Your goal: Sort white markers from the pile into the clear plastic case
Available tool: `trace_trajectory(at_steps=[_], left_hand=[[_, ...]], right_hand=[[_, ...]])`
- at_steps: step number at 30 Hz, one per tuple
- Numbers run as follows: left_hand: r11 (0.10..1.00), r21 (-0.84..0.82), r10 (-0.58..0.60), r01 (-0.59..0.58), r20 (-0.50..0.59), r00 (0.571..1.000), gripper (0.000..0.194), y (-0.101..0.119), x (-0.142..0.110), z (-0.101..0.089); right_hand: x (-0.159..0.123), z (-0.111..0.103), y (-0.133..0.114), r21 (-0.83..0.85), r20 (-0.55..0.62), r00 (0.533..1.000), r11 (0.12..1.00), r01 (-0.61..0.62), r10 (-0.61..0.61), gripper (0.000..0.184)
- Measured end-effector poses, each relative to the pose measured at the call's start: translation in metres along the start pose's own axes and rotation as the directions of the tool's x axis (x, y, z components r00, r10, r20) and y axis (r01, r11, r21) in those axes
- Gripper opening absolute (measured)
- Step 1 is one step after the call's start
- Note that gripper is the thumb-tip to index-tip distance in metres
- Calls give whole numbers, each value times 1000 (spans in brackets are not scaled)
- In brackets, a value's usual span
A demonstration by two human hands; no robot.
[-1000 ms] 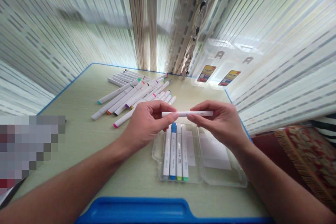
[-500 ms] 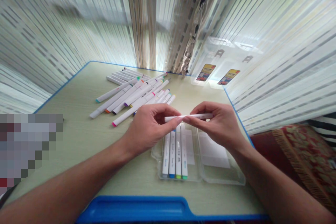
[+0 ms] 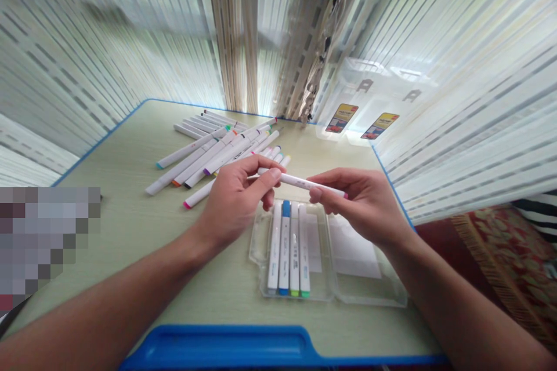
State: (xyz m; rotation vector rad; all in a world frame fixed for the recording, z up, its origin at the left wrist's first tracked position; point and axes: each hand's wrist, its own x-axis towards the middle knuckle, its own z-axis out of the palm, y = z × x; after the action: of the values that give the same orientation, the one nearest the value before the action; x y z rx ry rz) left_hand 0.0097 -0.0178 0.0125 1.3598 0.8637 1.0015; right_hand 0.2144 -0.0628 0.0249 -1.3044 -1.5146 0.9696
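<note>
Between both hands I hold a white marker [image 3: 298,180] with a pink tip at its right end. My left hand [image 3: 241,191] pinches its left end between thumb and fingers. My right hand [image 3: 359,197] grips the right part, thumb in front and fingers behind. Below the hands lies an opened clear plastic case [image 3: 326,293]. Its left half has several white markers side by side, among them a blue-capped marker [image 3: 284,255] and a green-ended marker [image 3: 304,255]. Behind my left hand is a loose pile of white markers [image 3: 217,151] with coloured ends.
The light-coloured table [image 3: 130,243] has a blue edge and a blue tray [image 3: 230,342] at the front. Two clear cases with labels [image 3: 342,118] stand at the back right. String curtains [image 3: 243,40] hang behind the table. A patterned fringed cloth [image 3: 513,261] lies at the right.
The marker has turned from almost level to sloping down to the right, and its pink end now shows. My left hand has moved up and left along with its end.
</note>
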Motion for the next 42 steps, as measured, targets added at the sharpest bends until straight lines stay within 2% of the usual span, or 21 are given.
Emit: trace_trajectory(at_steps=[7,13,26,35,42], left_hand=[[994,-112,-13,11,-21,1000,12,-7,2,-4],[983,-184,-34,27,-33,999,10,-6,3,-4],[962,-269,-77,55,-69,995,6,-3,5,-2],[942,-332,-79,45,-89,993,15,-3,5,-1],[937,-351,-19,0,-51,999,14,-3,3,-1]], right_hand=[[-3,-2,3,202,60,998,979,-42,31,21],[-3,-5,10,411,135,991,911,-43,-14,21],[-5,-10,10,450,254,965,891,-62,-61,32],[-2,-8,9,509,181,983,858,-66,-31,27],[5,-7,5,556,18,993,825,-104,114,22]])
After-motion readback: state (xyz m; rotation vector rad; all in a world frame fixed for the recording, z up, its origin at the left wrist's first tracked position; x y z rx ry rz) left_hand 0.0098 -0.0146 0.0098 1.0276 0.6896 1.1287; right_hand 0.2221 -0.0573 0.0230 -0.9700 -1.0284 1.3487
